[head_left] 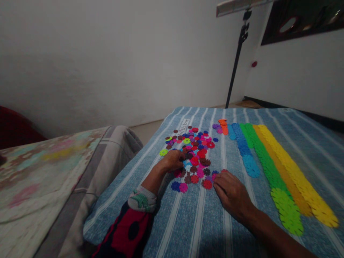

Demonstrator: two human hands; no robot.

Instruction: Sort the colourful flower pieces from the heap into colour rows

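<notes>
A loose pile of multicoloured notched plastic discs [194, 161] lies on the striped blue cloth. My left hand [173, 160] is at the pile's left side, its fingers curled down among dark and brown discs; what sits between the fingertips is hidden. At the pile's lower right edge is my right hand [232, 191], fingers pressed together and touching or close to a purple disc [215, 175]. Whether it grips a disc cannot be made out. Just in front of its fingertips lies a red disc [206, 184]. A blue disc [175, 186] and a pink one [183, 187] lie nearer me.
Overlapping rows of discs sorted by colour run along the right: yellow [301, 172], amber [286, 175], green [262, 154] and blue [243, 143]. Short orange and purple groups lie farther back. A patterned cloth-covered surface [53, 168] stands left; a black stand [236, 61] rises behind.
</notes>
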